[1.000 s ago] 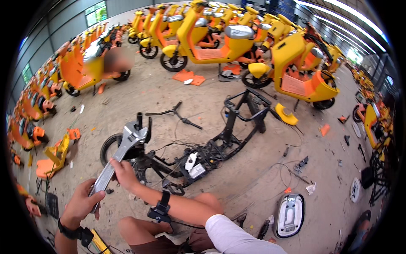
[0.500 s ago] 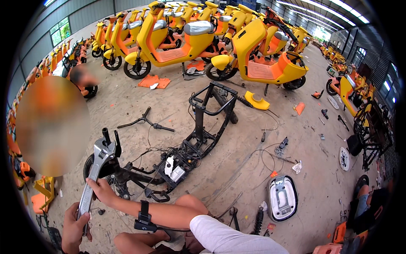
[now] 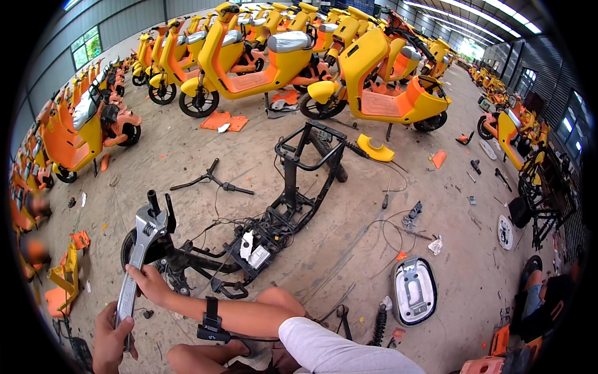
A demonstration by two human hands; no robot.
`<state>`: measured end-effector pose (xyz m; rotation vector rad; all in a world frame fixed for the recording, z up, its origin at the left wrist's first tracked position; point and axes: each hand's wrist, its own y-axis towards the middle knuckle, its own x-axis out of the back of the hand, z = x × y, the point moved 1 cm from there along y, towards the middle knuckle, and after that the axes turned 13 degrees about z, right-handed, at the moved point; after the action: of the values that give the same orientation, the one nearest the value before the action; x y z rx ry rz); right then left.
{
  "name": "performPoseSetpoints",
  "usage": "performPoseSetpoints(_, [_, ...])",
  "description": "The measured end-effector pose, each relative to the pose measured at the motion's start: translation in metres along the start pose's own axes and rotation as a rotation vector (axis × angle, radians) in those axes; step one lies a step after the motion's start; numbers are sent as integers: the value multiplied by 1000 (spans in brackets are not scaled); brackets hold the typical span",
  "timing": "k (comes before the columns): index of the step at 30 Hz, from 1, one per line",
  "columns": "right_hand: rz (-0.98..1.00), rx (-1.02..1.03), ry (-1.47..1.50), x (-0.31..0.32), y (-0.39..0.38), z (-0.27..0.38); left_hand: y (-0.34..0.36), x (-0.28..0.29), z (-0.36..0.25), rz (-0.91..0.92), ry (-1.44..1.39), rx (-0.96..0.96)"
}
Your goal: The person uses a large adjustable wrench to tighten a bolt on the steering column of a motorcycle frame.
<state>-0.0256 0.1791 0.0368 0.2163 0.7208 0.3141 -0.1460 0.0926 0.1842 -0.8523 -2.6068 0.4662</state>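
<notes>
A large silver adjustable wrench (image 3: pixel 134 271) slants up from the lower left. Its jaws sit around the top of the steering column (image 3: pixel 163 219) of a stripped black scooter frame. My left hand (image 3: pixel 112 340) is closed around the lower end of the handle, thumb on top. Higher up the handle, my right hand (image 3: pixel 151 287) is also closed on it, with some fingers hidden behind the wrench. A black strapped device (image 3: pixel 212 324) is on my right wrist. The bare scooter frame (image 3: pixel 289 181) lies stretched across the floor, with loose wiring and a silver box (image 3: pixel 257 256) in its middle.
Handlebars (image 3: pixel 213 182) lie beyond the frame. A seat base (image 3: pixel 415 292), a shock absorber (image 3: pixel 380 325), a screwdriver (image 3: pixel 385 199) and a yellow panel (image 3: pixel 375 148) lie to the right. Yellow scooters (image 3: pixel 249 68) stand behind; another person (image 3: pixel 542 299) is at far right.
The blurred person at the left has gone from that spot, uncovering a parked orange and yellow scooter. The wrench and both hands have barely moved.
</notes>
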Motion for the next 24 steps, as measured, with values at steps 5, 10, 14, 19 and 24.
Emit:
performPoseSetpoints(5, [-10, 23, -20, -1, -3, 8, 0, -4, -1, 5, 5, -5])
performPoseSetpoints(10, [-48, -21, -35, -5, -11, 13, -9, -10, -4, -23, -66, 68])
performPoseSetpoints(14, [-64, -15, -117, 5, -18, 24, -4, -22, -13, 19, -67, 142])
performPoseSetpoints(19, [-30, -13, -233, 20, -26, 18, -3, -41, -12, 66, -243, 160])
performPoseSetpoints(24, [11, -93, -215, 21, -41, 33, -1, -61, 10, 163, -381, 157])
